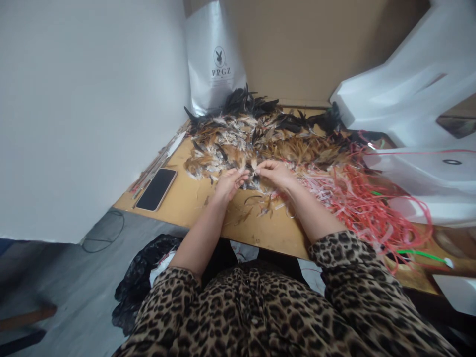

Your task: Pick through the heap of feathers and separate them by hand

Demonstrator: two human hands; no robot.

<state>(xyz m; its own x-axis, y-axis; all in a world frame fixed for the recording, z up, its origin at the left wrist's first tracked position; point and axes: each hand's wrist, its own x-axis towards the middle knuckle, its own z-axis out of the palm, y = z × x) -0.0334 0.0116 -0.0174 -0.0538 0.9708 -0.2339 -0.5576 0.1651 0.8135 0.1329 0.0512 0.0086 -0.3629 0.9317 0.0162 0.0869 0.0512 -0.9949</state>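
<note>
On the wooden table (pixel 193 201), at the near edge of a wide heap of feathers (pixel 260 136), the person's two hands meet fingertip to fingertip. The left hand (pixel 229 182) has its fingers curled in around a small tuft of feathers (pixel 251 177), and the right hand (pixel 274 172) pinches the same tuft from the other side — both hands grasp it, and it sits between them just above the tabletop. The heap behind runs from black feathers at the back through brown and white ones toward the hands.

Right of the right forearm lies a tangle of red and pink strips (pixel 357 198), spreading toward the table's right edge, with a green strip (pixel 420 254) near the corner. Left of the left hand — well apart from it — a dark phone (pixel 156 189) lies flat, screen up, beside some thin sticks (pixel 156 161) along the wall. A white bag (pixel 213 54) printed PPGZ stands upright behind the heap. Both sleeves carry a leopard print.
</note>
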